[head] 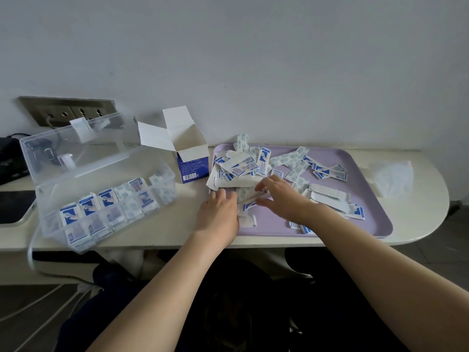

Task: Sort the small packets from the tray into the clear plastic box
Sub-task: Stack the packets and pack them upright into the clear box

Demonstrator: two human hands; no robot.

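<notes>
Right grip (pixel 280 196): over the near-left part of the tray (pixel 368 194), thumb and fingers curled, pinching a pale packet (pixel 250 198).
Left grip (pixel 218 212): at the tray's left edge, fingertips reaching onto the same packet. Blur hides whether they grasp it or only touch it, so I cannot tell.
Tray: lilac, on the tabletop (pixel 177 224), to the right of the box (pixel 40 212).
Loose packets (pixel 241 165): a heap at the tray's far left, with more scattered across its middle and near edge. Blue-and-white and pale kinds are mixed.
Box: clear, lid tipped back open, at the tabletop's left.
Sorted packets (pixel 106 199): on edge in rows inside the box, filling much of it.
Carton (pixel 191 171): open, blue and white, between box and tray.
Done: judging by the rows, a good share is filed.
Left: many packets remain on the tray. I would put the task near its middle, with the pinched packet likely the next to go to the box.
</notes>
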